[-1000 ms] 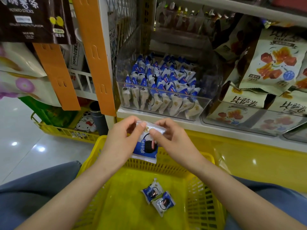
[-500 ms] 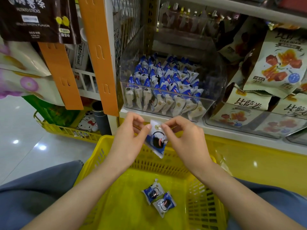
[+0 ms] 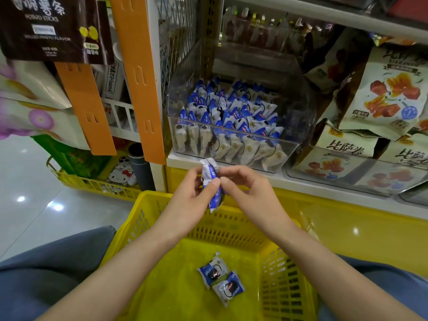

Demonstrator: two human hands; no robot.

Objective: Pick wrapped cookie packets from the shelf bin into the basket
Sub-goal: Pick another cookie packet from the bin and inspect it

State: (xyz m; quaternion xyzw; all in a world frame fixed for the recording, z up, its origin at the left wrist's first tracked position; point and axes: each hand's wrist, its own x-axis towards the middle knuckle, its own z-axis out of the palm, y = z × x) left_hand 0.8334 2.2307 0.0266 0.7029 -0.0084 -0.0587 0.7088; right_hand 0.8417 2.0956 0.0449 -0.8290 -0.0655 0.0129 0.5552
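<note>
Head view — I log one cookie packet (image 3: 212, 181), pinched from both sides: left hand (image 3: 190, 200) on its left edge, right hand (image 3: 252, 198) on its right. It hangs over the yellow basket's (image 3: 148, 205) far rim, below the clear bin (image 3: 301, 117) of packets. Two loose packets (image 3: 212, 271) lie touching on the basket floor.

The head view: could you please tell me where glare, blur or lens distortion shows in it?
In the head view, lights glare as white spots on the floor and on the yellow shelf base; the clear bin carries hazy reflections; the wide lens tilts and bends the shelf edge; the held packet is slightly blurred.
</note>
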